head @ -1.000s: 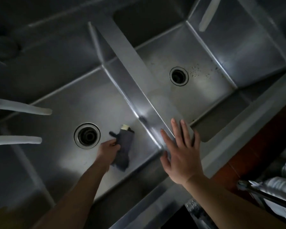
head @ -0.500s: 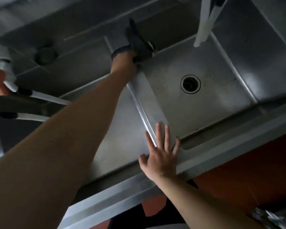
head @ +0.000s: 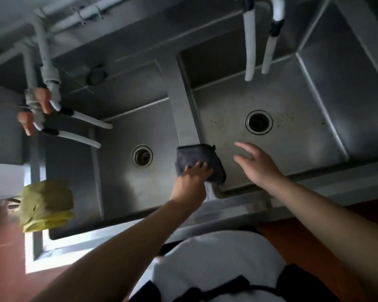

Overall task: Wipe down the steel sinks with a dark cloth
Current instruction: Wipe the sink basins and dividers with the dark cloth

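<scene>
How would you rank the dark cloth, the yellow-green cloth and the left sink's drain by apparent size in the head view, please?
1. Yellow-green cloth, though it sits nearer the camera.
2. Dark cloth, partly under the left hand.
3. Left drain.

The left hand [head: 192, 175] presses a dark cloth [head: 200, 159] onto the steel divider [head: 183, 114] between the left sink [head: 122, 177] and the right sink [head: 297, 147]. The right hand [head: 258, 162] hovers spread over the right sink, near its drain [head: 258, 122].
</scene>
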`<state>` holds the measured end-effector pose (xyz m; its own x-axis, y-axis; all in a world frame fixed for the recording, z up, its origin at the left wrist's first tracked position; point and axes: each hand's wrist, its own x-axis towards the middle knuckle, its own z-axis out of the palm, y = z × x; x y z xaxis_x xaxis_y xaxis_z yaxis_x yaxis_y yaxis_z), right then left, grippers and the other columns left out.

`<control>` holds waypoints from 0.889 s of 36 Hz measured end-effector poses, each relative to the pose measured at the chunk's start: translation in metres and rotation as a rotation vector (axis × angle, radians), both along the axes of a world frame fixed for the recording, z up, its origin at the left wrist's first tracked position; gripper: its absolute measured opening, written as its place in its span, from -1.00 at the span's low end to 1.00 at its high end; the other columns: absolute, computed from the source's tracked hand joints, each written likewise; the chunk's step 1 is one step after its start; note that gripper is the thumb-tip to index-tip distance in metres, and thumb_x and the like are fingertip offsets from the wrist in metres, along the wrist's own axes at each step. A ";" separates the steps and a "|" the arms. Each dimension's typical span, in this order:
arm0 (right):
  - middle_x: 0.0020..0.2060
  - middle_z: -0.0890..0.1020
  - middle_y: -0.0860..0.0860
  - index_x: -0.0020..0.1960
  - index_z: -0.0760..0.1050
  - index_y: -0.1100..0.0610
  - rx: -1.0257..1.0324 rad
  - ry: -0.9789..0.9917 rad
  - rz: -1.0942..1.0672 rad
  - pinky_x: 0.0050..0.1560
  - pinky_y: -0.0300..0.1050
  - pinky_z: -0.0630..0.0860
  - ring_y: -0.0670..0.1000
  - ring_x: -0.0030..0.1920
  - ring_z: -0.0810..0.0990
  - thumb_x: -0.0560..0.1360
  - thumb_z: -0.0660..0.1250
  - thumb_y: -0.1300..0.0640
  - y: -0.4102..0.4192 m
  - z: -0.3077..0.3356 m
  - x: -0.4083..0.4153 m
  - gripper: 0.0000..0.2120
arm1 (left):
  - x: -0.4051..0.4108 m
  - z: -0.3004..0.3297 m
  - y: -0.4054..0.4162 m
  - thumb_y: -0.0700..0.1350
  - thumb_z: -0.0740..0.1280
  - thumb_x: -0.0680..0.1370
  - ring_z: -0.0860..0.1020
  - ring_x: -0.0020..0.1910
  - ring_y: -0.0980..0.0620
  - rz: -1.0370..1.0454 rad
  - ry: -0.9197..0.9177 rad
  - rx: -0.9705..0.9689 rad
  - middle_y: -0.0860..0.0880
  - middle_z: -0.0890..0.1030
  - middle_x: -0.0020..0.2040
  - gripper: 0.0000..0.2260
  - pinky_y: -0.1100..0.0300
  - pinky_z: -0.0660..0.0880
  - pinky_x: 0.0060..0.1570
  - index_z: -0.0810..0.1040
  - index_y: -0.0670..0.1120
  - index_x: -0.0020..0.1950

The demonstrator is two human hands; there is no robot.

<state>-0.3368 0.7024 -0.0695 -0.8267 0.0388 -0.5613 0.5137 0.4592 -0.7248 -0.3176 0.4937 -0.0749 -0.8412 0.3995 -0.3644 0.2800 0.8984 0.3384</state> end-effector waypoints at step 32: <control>0.61 -0.22 -0.05 0.60 -0.22 -0.19 0.595 0.249 0.704 0.45 0.38 0.12 0.32 0.56 -0.26 0.60 0.11 -0.23 -0.124 -0.045 -0.069 -0.30 | 0.182 -0.012 -0.146 0.35 -0.02 0.58 -0.19 0.59 -0.04 0.706 -0.190 -0.290 0.01 -0.12 0.63 -0.43 -0.08 -0.10 0.52 -0.21 0.38 0.52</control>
<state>-0.4063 0.5782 -0.1146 -0.8623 -0.2907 -0.4147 -0.1584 0.9326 -0.3244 -0.1356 0.3476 -0.0864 -0.7732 -0.3392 -0.5358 -0.4291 0.9020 0.0482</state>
